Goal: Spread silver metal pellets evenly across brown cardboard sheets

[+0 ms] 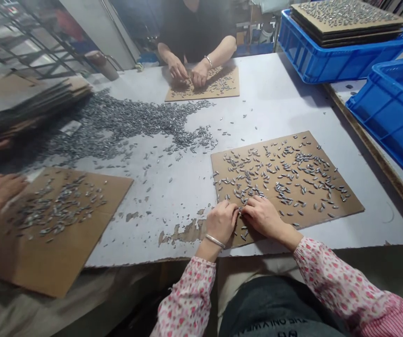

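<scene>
A brown cardboard sheet [342,208] lies in front of me, strewn with many small grey spindle-shaped metal pieces [282,189]. Over its near left corner, my left hand [221,220] has its fingers pinched together around a small metal piece [239,211]. My right hand [262,214] meets it there, thumb and forefinger closed at the same piece. The fingertips of both hands nearly touch, and they partly hide what is between them. A few loose pieces lie just below the hands on the cardboard.
A large heap of metal pieces [127,117] covers the white table [187,187] at left. A co-worker's hands [190,72] work over another cardboard sheet [201,97]; another person's hand [3,187] is by a left sheet [92,224]. Blue crates [328,58] stand right.
</scene>
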Tool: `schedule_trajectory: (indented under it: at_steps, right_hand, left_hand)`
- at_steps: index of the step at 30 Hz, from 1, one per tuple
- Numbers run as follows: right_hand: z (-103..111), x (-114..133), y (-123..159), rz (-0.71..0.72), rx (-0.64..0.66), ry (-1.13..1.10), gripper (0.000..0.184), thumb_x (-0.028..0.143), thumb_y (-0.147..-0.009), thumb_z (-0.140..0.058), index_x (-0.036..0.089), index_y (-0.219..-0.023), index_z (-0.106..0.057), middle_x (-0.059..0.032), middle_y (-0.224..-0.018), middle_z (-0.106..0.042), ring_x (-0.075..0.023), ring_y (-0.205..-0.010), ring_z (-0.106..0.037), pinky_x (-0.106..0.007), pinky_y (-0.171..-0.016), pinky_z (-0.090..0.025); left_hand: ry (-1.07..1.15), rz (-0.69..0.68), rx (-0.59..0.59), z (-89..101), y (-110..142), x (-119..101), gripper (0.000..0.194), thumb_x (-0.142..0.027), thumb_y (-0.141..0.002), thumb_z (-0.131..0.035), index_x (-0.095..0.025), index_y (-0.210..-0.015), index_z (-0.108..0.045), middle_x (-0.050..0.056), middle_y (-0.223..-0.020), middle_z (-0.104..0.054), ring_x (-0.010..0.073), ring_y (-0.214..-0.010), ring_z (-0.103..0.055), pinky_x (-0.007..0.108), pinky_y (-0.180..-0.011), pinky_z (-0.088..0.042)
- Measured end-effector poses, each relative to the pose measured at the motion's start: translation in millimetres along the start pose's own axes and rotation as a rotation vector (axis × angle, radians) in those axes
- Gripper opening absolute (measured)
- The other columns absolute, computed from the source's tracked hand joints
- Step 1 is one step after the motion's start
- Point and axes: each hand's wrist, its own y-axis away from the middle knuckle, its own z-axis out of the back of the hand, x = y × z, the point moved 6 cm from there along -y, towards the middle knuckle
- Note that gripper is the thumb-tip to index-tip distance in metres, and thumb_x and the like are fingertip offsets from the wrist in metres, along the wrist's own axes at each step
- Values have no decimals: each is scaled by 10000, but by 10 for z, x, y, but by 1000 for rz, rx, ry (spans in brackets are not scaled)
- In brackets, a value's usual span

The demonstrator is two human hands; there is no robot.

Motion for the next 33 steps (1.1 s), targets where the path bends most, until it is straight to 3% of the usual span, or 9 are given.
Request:
schedule_trajectory:
  at_steps: [7, 14, 18, 27, 33]
  right_hand:
    - [27, -134, 51, -60, -22, -22, 139, 307, -902, -549, 217, -880, -653, -61, -895, -625, -207, -895, -497, -314, -737, -337]
    - [16, -73, 45, -21, 30, 46, 162, 231, -917, -508, 187, -824, -632, -72, -879, -629, -194, -862, -499, -312, -733, -305]
    - [4, -56, 96, 57, 90, 14, 158, 237, -920, -503, 185, -840, -629, -62, -878, -630, -187, -859, -501, -307, -735, -295]
    - [4, -128, 19, -55, 46, -14, 200, 299, -933, -489, 190, -854, -638, -68, -876, -611, -198, -872, -490, -307, -741, -311]
    - [-21, -112, -189, 24, 64, -55, 170, 263, -925, -502, 211, -929, -664, -66, -932, -598, -193, -896, -480, -297, -744, -330]
  left_hand:
    - [-118, -45, -54, 106, 153, 45, 220, -272, -919, -455, -203, -802, -629, 47, -780, -597, 174, -756, -538, 292, -662, -374]
    - [159, 6, -5, 205, 241, 90, 173, -256, -905, -488, -214, -869, -652, 27, -830, -614, 147, -796, -573, 261, -707, -430]
    - [226, -1, 42, 242, 246, -6, 149, -256, -894, -508, -213, -897, -650, 22, -857, -606, 135, -809, -576, 253, -729, -446]
    - [-8, 22, 154, 61, 159, -106, 186, -298, -898, -492, -201, -793, -612, 42, -861, -585, 170, -853, -549, 282, -709, -415]
    - [-96, -37, 75, 76, 168, -154, 194, -318, -897, -502, -197, -786, -605, 38, -824, -585, 173, -803, -539, 293, -663, -377]
